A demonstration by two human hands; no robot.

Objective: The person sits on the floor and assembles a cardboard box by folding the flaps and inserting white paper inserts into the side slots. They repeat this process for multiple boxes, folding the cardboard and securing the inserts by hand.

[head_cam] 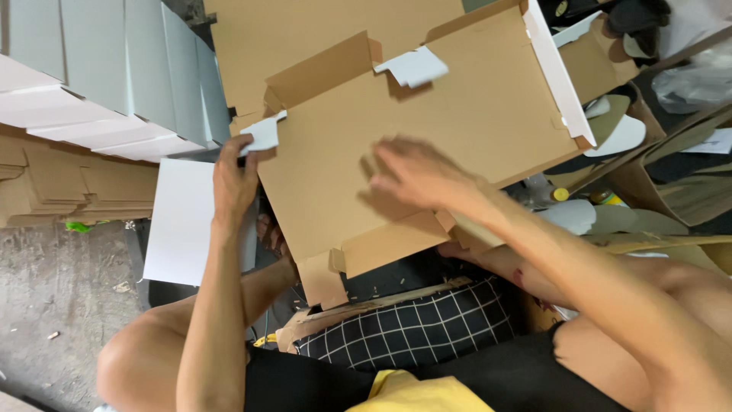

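Left hand (232,179) grip pinching cardboard box blank (427,145) corner flap, right hand (415,174) released, flat on it

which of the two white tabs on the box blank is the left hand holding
The lower-left white tab, pinched by the left hand. The other white tab sits untouched near the top edge.

You have two hands in view, your left hand (232,179) and your right hand (415,175), on one unfolded brown cardboard box blank (457,114). It shows two white tabs (415,67). One white sheet (183,221) lies below, and one checked cushion (415,328).
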